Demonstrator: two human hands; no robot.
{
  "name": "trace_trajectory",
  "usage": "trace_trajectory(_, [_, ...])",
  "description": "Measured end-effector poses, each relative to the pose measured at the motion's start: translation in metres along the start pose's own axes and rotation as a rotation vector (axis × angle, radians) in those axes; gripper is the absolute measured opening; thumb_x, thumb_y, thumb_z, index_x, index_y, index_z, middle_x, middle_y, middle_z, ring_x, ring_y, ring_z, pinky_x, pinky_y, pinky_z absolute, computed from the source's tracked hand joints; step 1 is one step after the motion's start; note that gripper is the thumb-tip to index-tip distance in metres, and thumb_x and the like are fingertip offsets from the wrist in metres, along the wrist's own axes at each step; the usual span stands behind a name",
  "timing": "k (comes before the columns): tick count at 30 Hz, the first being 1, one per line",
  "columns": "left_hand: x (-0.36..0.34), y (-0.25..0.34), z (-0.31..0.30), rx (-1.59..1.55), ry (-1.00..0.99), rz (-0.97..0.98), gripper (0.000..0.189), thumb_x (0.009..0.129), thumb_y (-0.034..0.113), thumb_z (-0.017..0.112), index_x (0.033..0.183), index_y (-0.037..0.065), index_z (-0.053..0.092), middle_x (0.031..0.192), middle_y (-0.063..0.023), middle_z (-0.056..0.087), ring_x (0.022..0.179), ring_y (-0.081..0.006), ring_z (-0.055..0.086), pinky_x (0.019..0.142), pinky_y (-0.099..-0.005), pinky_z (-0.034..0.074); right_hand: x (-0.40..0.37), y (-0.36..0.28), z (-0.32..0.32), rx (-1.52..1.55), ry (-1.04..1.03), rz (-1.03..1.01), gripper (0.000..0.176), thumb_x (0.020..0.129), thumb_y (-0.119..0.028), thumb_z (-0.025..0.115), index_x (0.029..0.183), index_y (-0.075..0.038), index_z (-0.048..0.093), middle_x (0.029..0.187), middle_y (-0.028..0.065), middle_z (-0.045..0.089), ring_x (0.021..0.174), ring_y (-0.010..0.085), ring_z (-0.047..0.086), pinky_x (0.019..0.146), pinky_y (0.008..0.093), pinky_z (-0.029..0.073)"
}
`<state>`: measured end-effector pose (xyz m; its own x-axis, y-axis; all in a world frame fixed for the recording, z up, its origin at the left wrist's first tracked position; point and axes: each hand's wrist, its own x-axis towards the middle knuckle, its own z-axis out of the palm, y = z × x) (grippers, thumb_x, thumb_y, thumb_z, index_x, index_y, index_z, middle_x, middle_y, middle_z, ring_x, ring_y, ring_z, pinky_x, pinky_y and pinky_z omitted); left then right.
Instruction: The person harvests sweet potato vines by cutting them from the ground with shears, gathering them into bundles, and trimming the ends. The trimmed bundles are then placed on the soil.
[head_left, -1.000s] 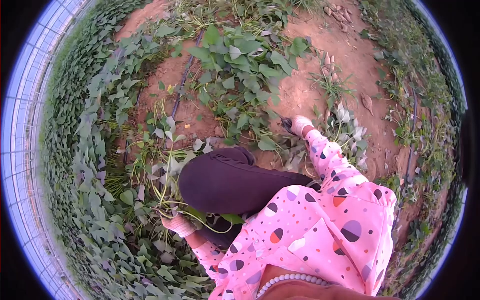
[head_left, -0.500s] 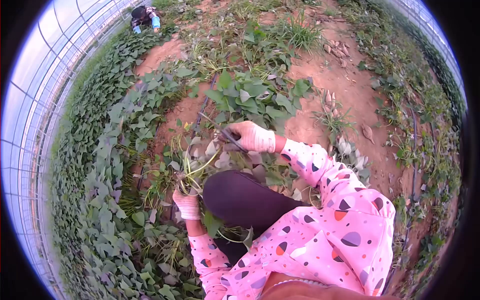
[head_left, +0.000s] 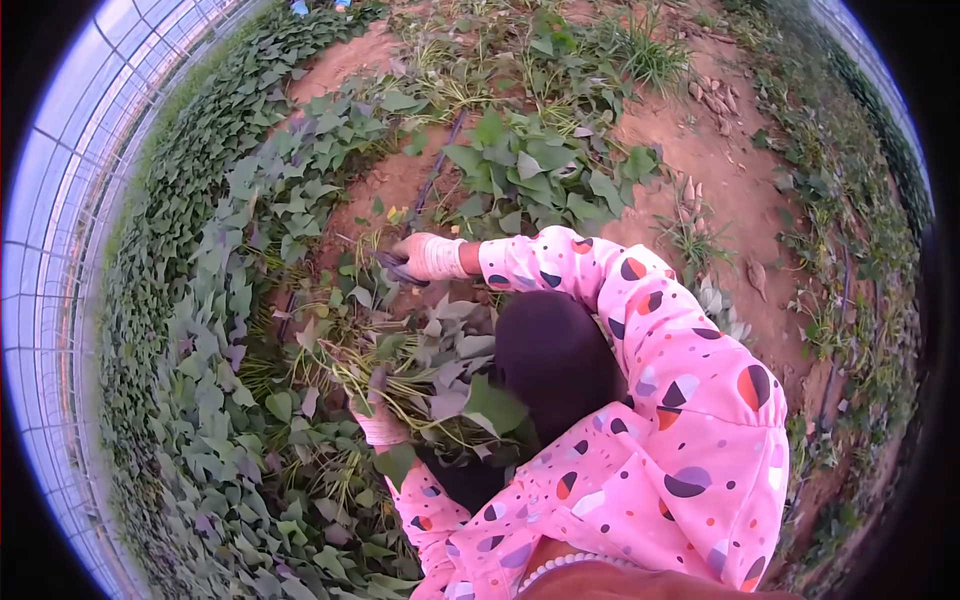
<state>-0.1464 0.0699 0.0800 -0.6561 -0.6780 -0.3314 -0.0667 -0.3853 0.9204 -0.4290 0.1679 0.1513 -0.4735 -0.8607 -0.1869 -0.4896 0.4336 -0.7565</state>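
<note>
My left hand (head_left: 376, 418), in a pale glove, is closed around a bunch of sweet potato vines (head_left: 400, 385) at the lower centre. Their stems and leaves spread right, over my dark trouser leg (head_left: 555, 345). My right hand (head_left: 432, 257), gloved too, sits farther forward above low growth and bare soil. It grips a dark-handled sickle (head_left: 398, 268); most of the blade is hard to make out among the stems. The two hands are apart.
Dense sweet potato leaves (head_left: 200, 400) cover the left side beside a wire mesh fence (head_left: 60, 250). Dug sweet potatoes (head_left: 715, 97) lie on reddish soil at the upper right. A dark drip hose (head_left: 438, 165) runs forward between plants. Blue-gloved hands of another person (head_left: 300, 7) show at the top edge.
My right hand has moved left with the sickle. The vines in my left hand now spread as a fuller bunch toward my leg. The view has tilted down, leaving little of the other person visible.
</note>
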Motion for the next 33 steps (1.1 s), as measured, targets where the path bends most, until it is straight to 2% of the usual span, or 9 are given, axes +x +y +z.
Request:
trace_trajectory(6, [-0.015,-0.002,-0.035,-0.278,0.053,-0.119,0.029,0.090,0.029,0.057,0.104,0.003,0.058,0.095,-0.0108,0.063,0.092,-0.0262,0.061,0.088,-0.0401,0.049,0.045,0.222,-0.058,-0.235,0.431,0.598,0.051,0.085,-0.045,0.052,0.106,-0.001,0.064,0.101,0.0241,0.065,0.098,0.0389,0.062,0.084,0.0450,0.048])
trace_trajectory(7, [-0.007,-0.016,-0.048,-0.276,0.066,-0.119,0.028,0.088,0.030,0.058,0.097,0.003,0.058,0.092,-0.0111,0.062,0.089,-0.0265,0.061,0.086,-0.0395,0.050,0.044,0.275,-0.048,-0.207,0.785,0.671,0.053,0.086,-0.047,0.051,0.109,0.000,0.063,0.107,0.0259,0.062,0.101,0.0391,0.061,0.086,0.0460,0.047])
trace_trajectory(12, [0.027,-0.042,-0.030,-0.273,0.188,-0.279,0.022,0.082,0.020,0.065,0.090,0.000,0.063,0.094,-0.0109,0.064,0.082,-0.0210,0.061,0.080,-0.0350,0.051,-0.036,0.403,0.016,-0.089,0.724,0.842,0.041,0.088,-0.041,0.053,0.108,-0.007,0.061,0.104,0.0251,0.063,0.101,0.0415,0.059,0.087,0.0469,0.046])
trace_trajectory(15, [0.071,-0.088,-0.024,-0.104,0.289,-0.326,0.017,0.080,0.019,0.066,0.075,0.003,0.062,0.078,-0.0064,0.061,0.073,-0.0192,0.059,0.072,-0.0345,0.051,-0.062,0.384,0.046,-0.004,0.869,0.730,0.039,0.087,-0.040,0.057,0.103,-0.005,0.061,0.098,0.0258,0.063,0.096,0.0419,0.060,0.083,0.0466,0.047])
trace_trajectory(16, [0.099,-0.138,-0.065,0.282,0.113,-0.285,0.020,0.078,0.020,0.070,0.081,0.001,0.064,0.080,-0.0074,0.063,0.074,-0.0200,0.061,0.071,-0.0352,0.052,-0.066,0.378,0.043,0.010,0.850,0.761,0.042,0.086,-0.042,0.058,0.103,-0.003,0.061,0.096,0.0258,0.063,0.095,0.0423,0.060,0.081,0.0454,0.047])
trace_trajectory(20, [0.125,-0.105,0.014,0.050,0.191,-0.493,0.053,0.073,0.026,0.077,0.111,-0.006,0.059,0.102,-0.0125,0.065,0.078,-0.0222,0.062,0.070,-0.0375,0.052,-0.074,0.287,0.004,-0.031,0.942,0.648,0.045,0.082,-0.047,0.062,0.094,-0.003,0.064,0.092,0.0236,0.064,0.093,0.0402,0.061,0.080,0.0452,0.048])
trace_trajectory(23, [0.172,-0.146,0.004,0.192,0.225,-0.492,0.069,0.068,0.031,0.079,0.114,-0.015,0.055,0.112,-0.0197,0.061,0.093,-0.0268,0.058,0.086,-0.0372,0.047,-0.076,0.225,-0.026,-0.305,0.637,0.299,0.044,0.079,-0.047,0.061,0.092,-0.005,0.067,0.086,0.0208,0.065,0.084,0.0365,0.063,0.075,0.0438,0.049])
trace_trajectory(26, [0.204,-0.184,-0.006,0.301,0.194,-0.458,0.075,0.066,0.032,0.080,0.115,-0.017,0.053,0.113,-0.0218,0.061,0.091,-0.0276,0.058,0.085,-0.0366,0.047,-0.062,0.156,-0.058,-0.423,0.016,0.423,0.047,0.080,-0.050,0.057,0.092,-0.005,0.066,0.083,0.0189,0.065,0.081,0.0358,0.064,0.074,0.0423,0.050])
trace_trajectory(33, [0.196,-0.173,-0.001,0.238,0.203,-0.480,0.082,0.064,0.028,0.082,0.125,-0.014,0.046,0.117,-0.0200,0.059,0.094,-0.0289,0.057,0.087,-0.0396,0.047,0.051,0.136,-0.110,-0.570,0.122,0.290,0.049,0.084,-0.050,0.053,0.094,-0.003,0.066,0.083,0.0196,0.066,0.082,0.0370,0.064,0.076,0.0424,0.050])
